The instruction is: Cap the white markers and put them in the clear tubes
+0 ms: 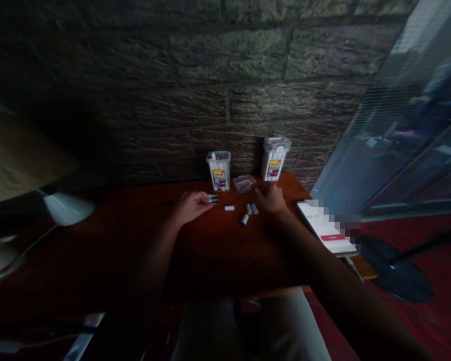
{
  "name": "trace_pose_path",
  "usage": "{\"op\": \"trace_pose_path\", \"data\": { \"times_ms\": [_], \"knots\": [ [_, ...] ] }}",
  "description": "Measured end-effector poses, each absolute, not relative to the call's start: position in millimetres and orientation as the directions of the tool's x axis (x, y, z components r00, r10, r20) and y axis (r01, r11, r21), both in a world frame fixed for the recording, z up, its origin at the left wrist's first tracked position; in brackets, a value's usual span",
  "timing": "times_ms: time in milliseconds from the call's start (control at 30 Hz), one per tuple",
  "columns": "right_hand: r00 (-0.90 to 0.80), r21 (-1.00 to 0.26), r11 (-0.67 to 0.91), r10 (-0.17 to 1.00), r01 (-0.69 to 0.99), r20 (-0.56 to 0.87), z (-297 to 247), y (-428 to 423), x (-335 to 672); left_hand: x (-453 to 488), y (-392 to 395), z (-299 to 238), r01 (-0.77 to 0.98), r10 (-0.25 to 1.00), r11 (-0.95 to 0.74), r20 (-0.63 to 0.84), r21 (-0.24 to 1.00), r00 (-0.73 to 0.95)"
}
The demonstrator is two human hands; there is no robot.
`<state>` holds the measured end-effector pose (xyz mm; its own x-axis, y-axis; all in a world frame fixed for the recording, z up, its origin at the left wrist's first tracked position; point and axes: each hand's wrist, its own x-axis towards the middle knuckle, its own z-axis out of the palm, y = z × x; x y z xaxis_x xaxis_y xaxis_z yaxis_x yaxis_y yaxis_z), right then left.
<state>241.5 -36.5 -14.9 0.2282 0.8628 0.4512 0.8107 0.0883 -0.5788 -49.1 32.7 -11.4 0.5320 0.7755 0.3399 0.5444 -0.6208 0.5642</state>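
My left hand (193,206) lies on the wooden table with its fingers closed around small white-and-dark pieces (212,199), which look like marker tips poking out to the right. My right hand (271,198) is closed in a pinch beside the clear plastic lid (244,184); whatever its fingertips hold is hidden. Between the hands lie several short pieces that look like marker caps: a white one with a red end (229,208), a white one with a blue end (244,220) and a grey-green pair (248,208) side by side.
Two clear containers stand by the brick wall, one open (221,173) with markers, one lidded (275,160). A tablet or phone (326,228) with a cable lies at the table's right edge. A lamp (65,208) stands left. A round black base (398,271) is on the floor.
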Motion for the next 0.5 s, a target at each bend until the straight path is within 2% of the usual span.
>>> {"op": "trace_pose_path", "data": {
  "times_ms": [100, 367, 500],
  "knots": [
    [0.124, -0.56, 0.135, 0.908, 0.817, 0.4, -17.4, -35.8, 238.9, -44.8, 28.3, -17.1, 0.617, 0.791, -0.605, 0.289, 0.503, 0.539],
    [-0.028, -0.549, 0.178, 0.962, 0.816, 0.271, -23.2, -32.6, 240.9, -50.5, 32.7, -19.4, 0.697, 0.792, -0.609, 0.326, 0.378, 0.516],
    [-0.03, -0.554, 0.158, 0.972, 0.817, 0.233, -25.5, -30.3, 241.6, -46.7, 32.6, -24.3, 0.693, 0.777, -0.627, 0.345, 0.356, 0.526]
  ]
}}
